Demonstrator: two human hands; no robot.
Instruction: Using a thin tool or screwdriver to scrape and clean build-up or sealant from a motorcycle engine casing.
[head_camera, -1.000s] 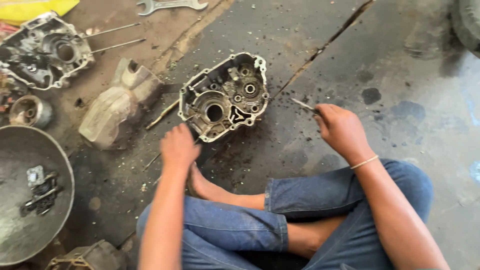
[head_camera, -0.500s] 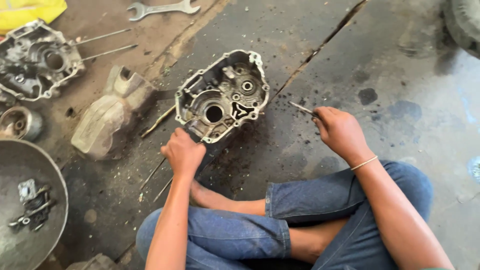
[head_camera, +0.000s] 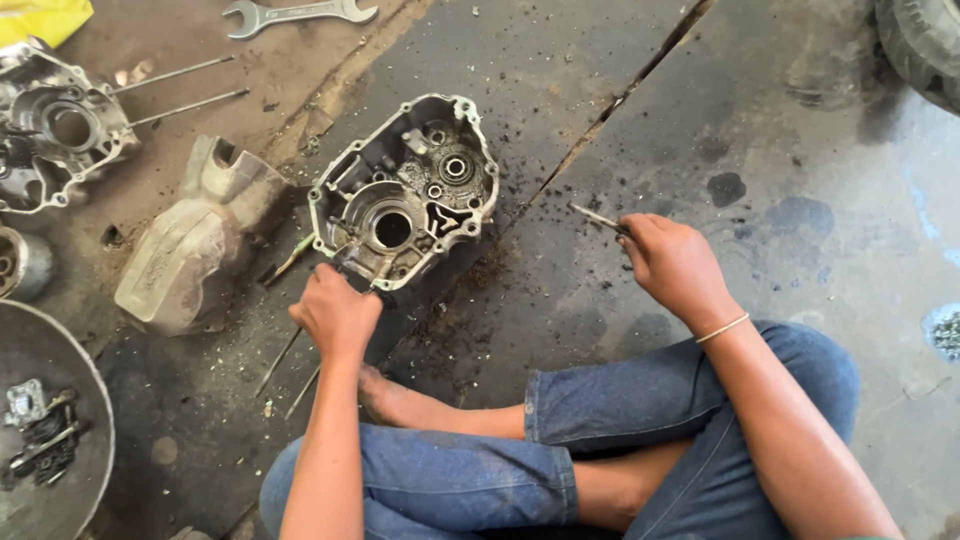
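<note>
1. Crankcase half (head_camera: 405, 190), a cast grey metal shell with a bolt-holed flange, round bearing bores and oily ribs inside, lies open side up on the grimy concrete floor (head_camera: 800, 150), at 12 o'clock from the person's crossed legs.
2. Left hand (head_camera: 335, 312) is closed in a fist at the casing's 6 o'clock edge; what it grips is hidden.
3. Right hand (head_camera: 675, 265), at 3 o'clock from the casing and well apart from it, is closed around a thin metal tool (head_camera: 597, 217) whose tip points to 10 o'clock.
4. Dull dented engine cover (head_camera: 195, 240) lies at 9 o'clock from the casing.
5. Steel open-ended spanner (head_camera: 300, 14) lies at 11 o'clock from the casing, near the frame's top edge.
6. Dark gritty crumbs speckle the floor beside a long crack.
</note>
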